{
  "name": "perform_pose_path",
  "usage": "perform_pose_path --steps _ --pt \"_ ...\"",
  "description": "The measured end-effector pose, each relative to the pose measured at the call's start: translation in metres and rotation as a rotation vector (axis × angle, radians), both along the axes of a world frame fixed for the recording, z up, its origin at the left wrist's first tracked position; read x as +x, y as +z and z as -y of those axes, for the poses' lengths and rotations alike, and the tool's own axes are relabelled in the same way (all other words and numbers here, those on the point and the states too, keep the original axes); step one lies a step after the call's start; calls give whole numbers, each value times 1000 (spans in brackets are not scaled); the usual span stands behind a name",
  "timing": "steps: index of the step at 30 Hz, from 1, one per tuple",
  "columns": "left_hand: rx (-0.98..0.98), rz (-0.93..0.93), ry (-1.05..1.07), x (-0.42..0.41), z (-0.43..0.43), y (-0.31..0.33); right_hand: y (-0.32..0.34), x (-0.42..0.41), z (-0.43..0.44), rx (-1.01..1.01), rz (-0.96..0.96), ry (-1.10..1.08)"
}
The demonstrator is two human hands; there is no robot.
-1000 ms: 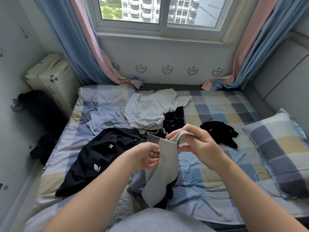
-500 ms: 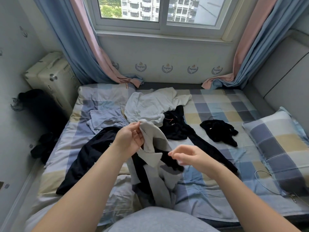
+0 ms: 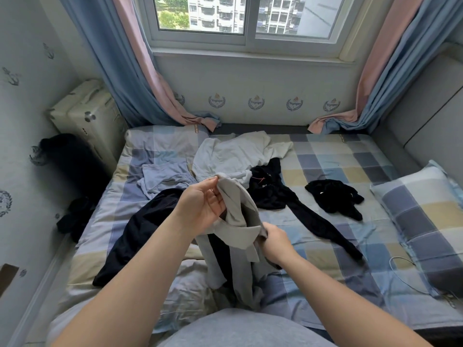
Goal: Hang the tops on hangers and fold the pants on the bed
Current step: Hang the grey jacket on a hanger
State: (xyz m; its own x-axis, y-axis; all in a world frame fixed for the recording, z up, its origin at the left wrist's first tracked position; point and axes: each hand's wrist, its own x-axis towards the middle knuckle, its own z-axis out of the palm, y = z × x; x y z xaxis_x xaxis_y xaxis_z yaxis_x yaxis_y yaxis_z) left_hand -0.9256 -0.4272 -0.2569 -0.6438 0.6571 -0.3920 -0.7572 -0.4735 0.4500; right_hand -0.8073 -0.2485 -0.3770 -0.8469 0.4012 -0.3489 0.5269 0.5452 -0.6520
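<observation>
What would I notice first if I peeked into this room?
Two hands in the middle: the left hand pinches the top of a grey garment and the right hand grips it lower down, so it dangles over the checked bed. Behind it lie a crumpled white top and a long black garment, below a bright window.

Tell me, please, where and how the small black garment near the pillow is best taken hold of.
Probably its bunched middle, from above: the small black garment lies crumpled in a heap on its own, with no flat edge to slide under.
</observation>
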Motion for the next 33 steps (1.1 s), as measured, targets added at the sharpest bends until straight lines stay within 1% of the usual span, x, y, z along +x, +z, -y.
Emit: perform_pose_path --steps 3,5,7,8,10,11,12,14,16,17,18,19,20,22,24,26,28,30,33 --pt "-86 32 91 -7 9 -6 -5 9 -30 50 53 -102" --pt "-185 53 149 -8 13 -12 6 12 -51 37 35 -162" --pt "-348 72 209 -8 13 -21 25 12 -69 32 -39 -205" --pt "-468 64 233 -8 14 -26 37 11 -76 25 -102 -215" --pt "-752 -23 228 -5 13 -32 65 5 -79 -13 -232 -213" --pt "-857 -114 203 -1 12 -34 79 2 -75 -34 -287 -193" --pt "-913 -230 169 2 9 -33 92 -2 -69 -58 -333 -156" --pt "-881 -503 42 13 -1 -26 114 -10 -51 -97 -384 -67" --pt "-799 -787 -201 27 -14 -13 129 -18 -34 -93 -414 17" --pt "-779 -911 -319 33 -20 -9 135 -22 -28 -80 -419 55" --pt "-793 -1011 -389 37 -25 -8 141 -25 -23 -71 -416 95" --pt "-834 -1081 -392 40 -29 -8 147 -27 -19 -66 -410 136" --pt "-898 -1133 -345 40 -32 -11 153 -28 -16 -64 -402 172" --pt "-1021 -1199 -250 41 -34 -13 162 -28 -14 -62 -391 236" --pt "-1093 -1216 -218 39 -32 -16 166 -27 -16 -28 -372 287" --pt "-1125 -1215 -206 34 -26 -16 163 -28 -25 83 -327 333" --pt "-1133 -1195 -172 25 -19 -15 150 -27 -38 215 -229 356" --pt "-1113 -1187 -112 18 -14 -13 130 -24 -50 299 -120 351" --pt "-1071 -1168 -32 12 -12 -13 96 -17 -58 399 -24 255"
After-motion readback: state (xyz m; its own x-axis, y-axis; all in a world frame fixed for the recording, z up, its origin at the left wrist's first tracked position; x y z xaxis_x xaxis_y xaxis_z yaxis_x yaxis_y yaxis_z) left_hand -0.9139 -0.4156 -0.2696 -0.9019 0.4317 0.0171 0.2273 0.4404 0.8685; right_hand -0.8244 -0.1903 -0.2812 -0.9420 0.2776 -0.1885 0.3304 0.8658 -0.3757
